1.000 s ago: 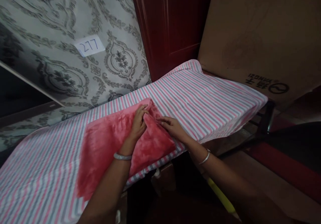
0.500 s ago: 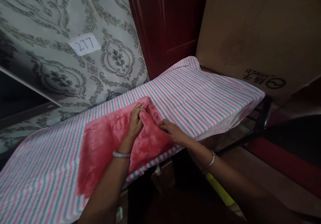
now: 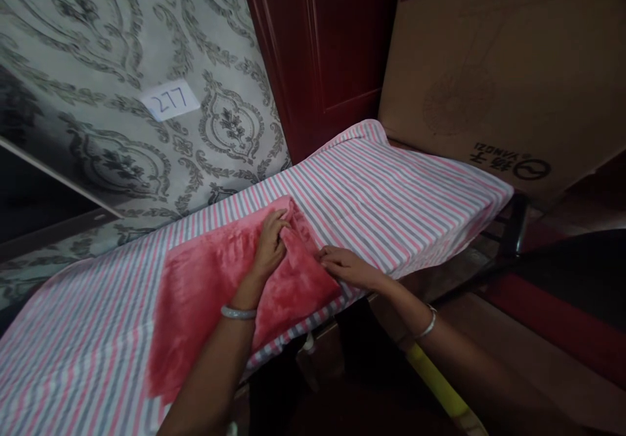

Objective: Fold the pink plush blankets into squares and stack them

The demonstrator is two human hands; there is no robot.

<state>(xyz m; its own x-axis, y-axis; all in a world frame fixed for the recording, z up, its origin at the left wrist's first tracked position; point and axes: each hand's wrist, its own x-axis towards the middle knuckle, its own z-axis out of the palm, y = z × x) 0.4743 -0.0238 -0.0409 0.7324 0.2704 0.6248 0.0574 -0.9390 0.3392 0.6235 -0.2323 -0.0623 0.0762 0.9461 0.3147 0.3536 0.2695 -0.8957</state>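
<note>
A folded pink plush blanket (image 3: 205,292) lies on a bed covered with a striped sheet (image 3: 381,195). My left hand (image 3: 270,240), with a bangle at the wrist, is closed on a raised fold near the blanket's right end. At the same end, my right hand (image 3: 345,266) pinches the blanket's edge close to the front corner. Between the two hands the layers stand slightly lifted. The fingertips of my right hand are partly tucked against the fabric.
Patterned wallpaper (image 3: 229,123) with a paper marked 277 (image 3: 171,100) rises behind the bed. A dark red door panel (image 3: 337,38) and a large cardboard box (image 3: 454,51) stand at the back right. A dark bed frame post (image 3: 519,227) shows at the right end.
My right hand has shifted slightly along the blanket's edge, and the opened fold between my hands looks flatter. My left hand still grips the fold. The view has tilted a little.
</note>
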